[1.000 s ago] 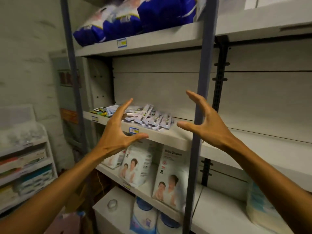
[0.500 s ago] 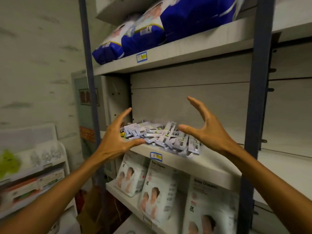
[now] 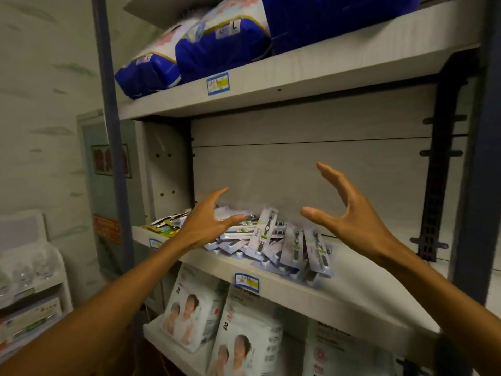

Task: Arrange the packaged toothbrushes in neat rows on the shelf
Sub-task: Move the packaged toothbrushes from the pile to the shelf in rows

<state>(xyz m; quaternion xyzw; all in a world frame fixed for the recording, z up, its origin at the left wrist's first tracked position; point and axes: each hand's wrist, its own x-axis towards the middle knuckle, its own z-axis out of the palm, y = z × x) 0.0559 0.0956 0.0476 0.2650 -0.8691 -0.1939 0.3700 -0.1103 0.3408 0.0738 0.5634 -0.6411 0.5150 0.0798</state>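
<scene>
A loose pile of packaged toothbrushes (image 3: 273, 241) lies on the middle shelf (image 3: 339, 289), its white-and-grey blister cards overlapping at mixed angles. My left hand (image 3: 206, 223) hovers over the pile's left part with fingers spread, holding nothing. To the right of the pile and above it, my right hand (image 3: 344, 213) is raised with fingers stretched and thumb out, empty too. Some yellow-green packets (image 3: 162, 229) lie at the shelf's left end.
Blue diaper packs (image 3: 217, 47) fill the shelf above. White baby diaper packs (image 3: 195, 308) stand on the shelf below. A dark blue upright post (image 3: 108, 131) stands at the left and another (image 3: 477, 185) at the right. A low white rack (image 3: 32, 289) stands at far left.
I have come closer to the shelf, so the pile looks larger. Both hands have stayed spread and moved in toward the toothbrush pile.
</scene>
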